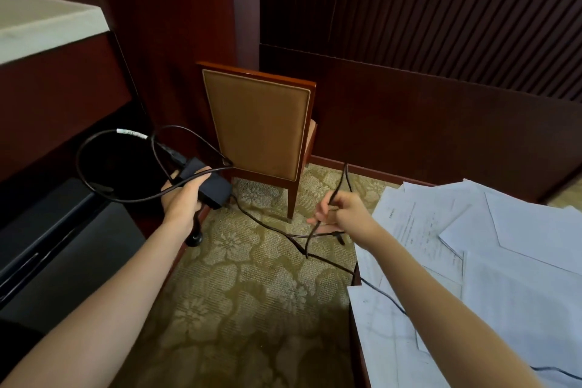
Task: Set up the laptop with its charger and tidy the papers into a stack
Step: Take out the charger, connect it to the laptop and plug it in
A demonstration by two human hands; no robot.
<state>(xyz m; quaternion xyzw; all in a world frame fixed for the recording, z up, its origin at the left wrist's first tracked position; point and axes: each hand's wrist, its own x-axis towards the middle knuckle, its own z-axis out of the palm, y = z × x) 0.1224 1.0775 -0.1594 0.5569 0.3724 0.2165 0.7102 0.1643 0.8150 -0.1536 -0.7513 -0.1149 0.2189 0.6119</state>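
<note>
My left hand (pixel 182 198) grips the black charger brick (pixel 209 187) in the air above the carpet, with a loop of its thick cord (pixel 94 148) hanging to the left. My right hand (pixel 341 213) pinches the thin black charger cable (pixel 271 225), which runs from the brick past my fingers and over the table edge onto the papers. Several white sheets of paper (pixel 491 261) lie scattered and overlapping on the table at the right. No laptop is in view.
A wooden chair with a tan padded back (pixel 256 123) stands ahead against the dark wall. A dark cabinet (pixel 63 246) with a white counter top (pixel 41 22) is on the left. Patterned carpet (pixel 245 293) lies between.
</note>
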